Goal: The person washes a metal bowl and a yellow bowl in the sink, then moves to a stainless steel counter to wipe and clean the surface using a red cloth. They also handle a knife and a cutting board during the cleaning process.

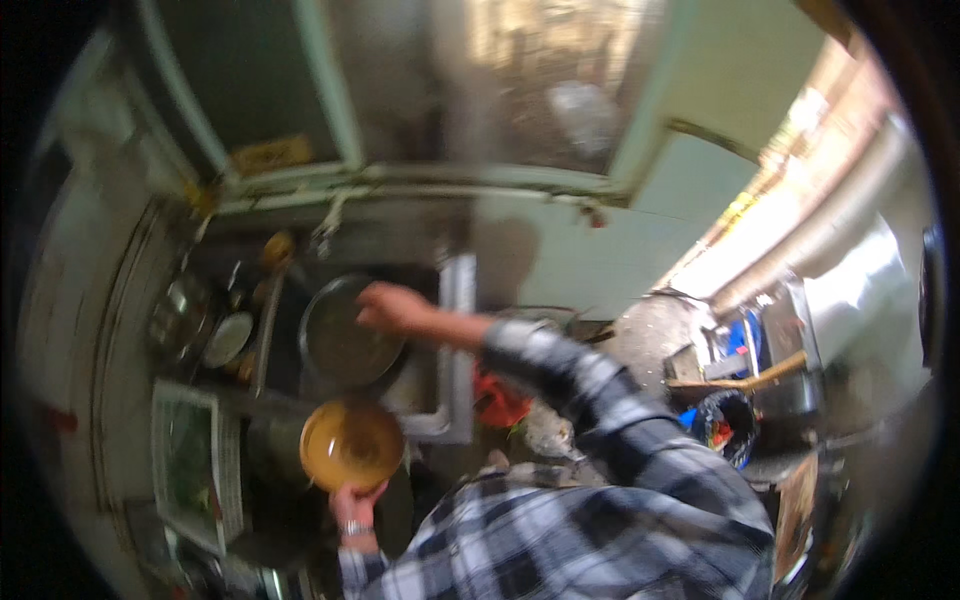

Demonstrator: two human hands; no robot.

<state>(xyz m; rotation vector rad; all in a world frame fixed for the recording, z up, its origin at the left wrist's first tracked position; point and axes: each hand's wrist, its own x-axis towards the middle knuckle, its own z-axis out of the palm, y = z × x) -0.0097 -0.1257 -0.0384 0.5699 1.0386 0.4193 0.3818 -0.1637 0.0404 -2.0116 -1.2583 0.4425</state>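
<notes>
My left hand (354, 516), with a metal band at the wrist, grips the near rim of an amber-yellow bowl (352, 444). The bowl tips towards me, and a darker patch shows inside it. Over the right side of a large round basin (343, 341), my right hand (397, 309) hangs with its fingers curled. Blur hides whether anything is between those fingers. The basin stands in a sink (456, 300) below a tap (324, 238), and its contents are dim.
Left of the sink lie a white dish (228, 339) and shiny metal ware (180, 315). A pale plastic basket (169, 457) stands nearer me. On the right are a red bag (501, 397) on the floor, a black-lined bin (731, 424) and a wooden stick (772, 373).
</notes>
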